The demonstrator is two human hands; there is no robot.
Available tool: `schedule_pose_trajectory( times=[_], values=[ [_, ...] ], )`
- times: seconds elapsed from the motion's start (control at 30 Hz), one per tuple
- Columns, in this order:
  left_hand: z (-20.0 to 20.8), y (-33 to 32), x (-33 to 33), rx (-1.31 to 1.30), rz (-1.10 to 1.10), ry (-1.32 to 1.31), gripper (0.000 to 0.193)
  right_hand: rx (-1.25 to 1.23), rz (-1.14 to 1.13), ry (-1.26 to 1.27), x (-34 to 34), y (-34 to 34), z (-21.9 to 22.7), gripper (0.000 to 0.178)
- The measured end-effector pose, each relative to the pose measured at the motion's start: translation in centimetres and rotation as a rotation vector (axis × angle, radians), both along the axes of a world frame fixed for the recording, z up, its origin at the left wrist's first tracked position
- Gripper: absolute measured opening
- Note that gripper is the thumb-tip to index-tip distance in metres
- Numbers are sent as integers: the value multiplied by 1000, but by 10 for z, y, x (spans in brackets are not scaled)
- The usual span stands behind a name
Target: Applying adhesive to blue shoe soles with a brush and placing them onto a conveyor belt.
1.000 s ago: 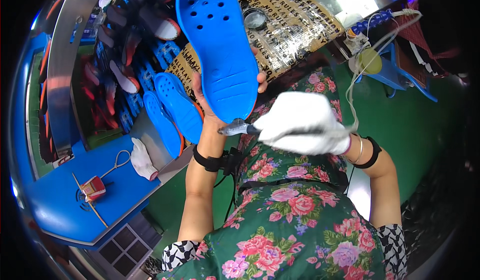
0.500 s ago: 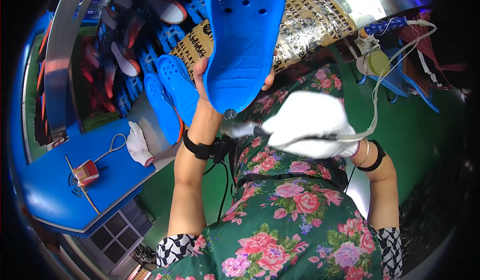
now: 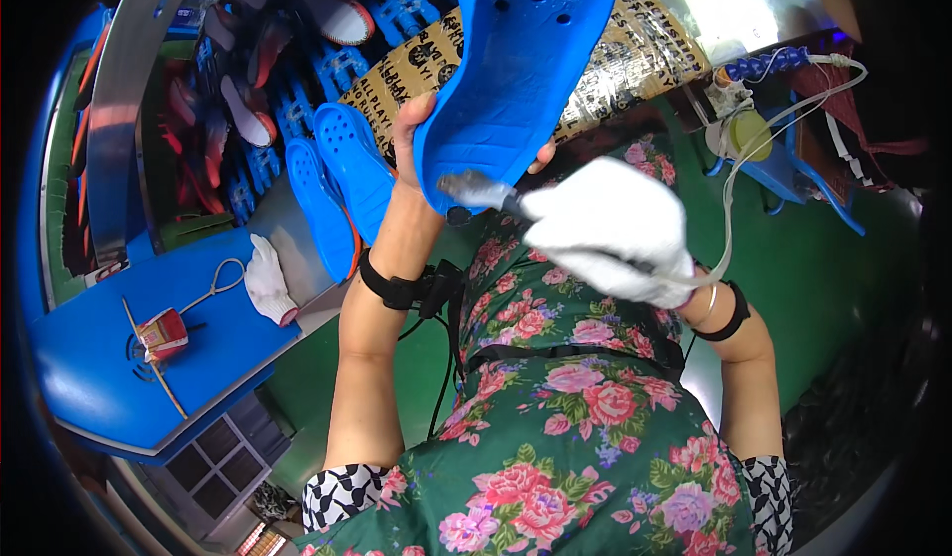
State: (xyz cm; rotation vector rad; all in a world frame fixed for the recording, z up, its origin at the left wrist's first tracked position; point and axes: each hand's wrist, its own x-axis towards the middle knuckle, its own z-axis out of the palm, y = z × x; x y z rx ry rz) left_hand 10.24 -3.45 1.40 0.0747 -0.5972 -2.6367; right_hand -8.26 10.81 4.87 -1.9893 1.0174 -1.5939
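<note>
A blue shoe sole [image 3: 516, 70] with a row of holes towards its far end is tilted up in front of me. My left hand [image 3: 409, 134] is closed around it from beneath, thumb at the left edge and fingertips showing at the right. In a white knitted glove, my right hand [image 3: 610, 234] grips a glue brush [image 3: 486, 191] with a clear tube [image 3: 729, 219] running from the hand. The brush's dark bristles are over the inside of the sole's near end; whether they touch it I cannot tell. A wet shine shows inside the sole.
Two more blue soles [image 3: 352, 159] lean together at the left. A white glove [image 3: 266, 280] and a small red box [image 3: 162, 335] lie on the blue table [image 3: 89, 377]. Racked shoe parts [image 3: 248, 110] stand behind. A paper-wrapped bench edge [image 3: 635, 50] lies ahead.
The brush has moved up from below the sole's near end to over its inside. The sole has shifted right and tilted. My right hand has risen slightly.
</note>
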Motion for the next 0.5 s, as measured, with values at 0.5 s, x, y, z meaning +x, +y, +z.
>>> schedule_pose_trajectory(
  times=[0.5],
  values=[
    [-8, 19, 0, 205, 80, -106, 81, 407, -26, -386, -34, -18, 6, 13]
  ],
)
